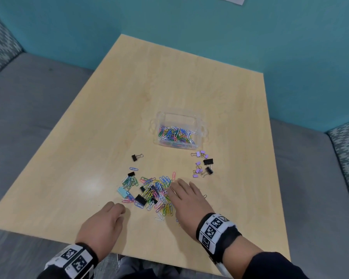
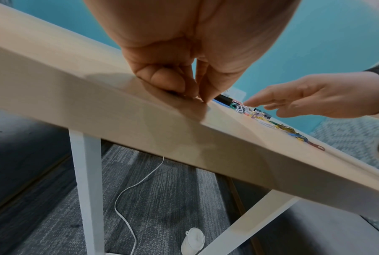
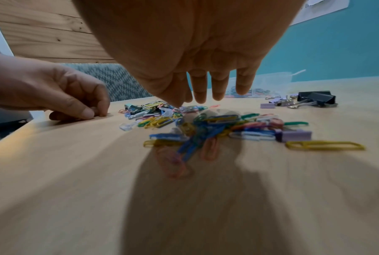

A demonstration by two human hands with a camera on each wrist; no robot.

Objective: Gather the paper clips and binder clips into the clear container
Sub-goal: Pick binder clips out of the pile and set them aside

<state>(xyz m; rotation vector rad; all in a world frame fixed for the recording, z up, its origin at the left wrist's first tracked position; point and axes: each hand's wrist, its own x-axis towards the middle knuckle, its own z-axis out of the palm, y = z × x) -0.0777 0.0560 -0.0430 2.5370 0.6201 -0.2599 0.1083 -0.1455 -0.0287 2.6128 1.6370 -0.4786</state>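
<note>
The clear container stands near the middle of the tabletop, with paper clips inside it. In front of it, nearer to the person, lies the heap of paper clips, with some binder clips mixed in. A group of binder clips lies right of the heap, just before the container. The right hand hangs over the heap's right part; the left hand rests on the tabletop, left of the heap.

One clear container; two hands; about five black binder clips; roughly eight purple binder clips; one light-blue binder clip; paper clips too many to count.
</note>
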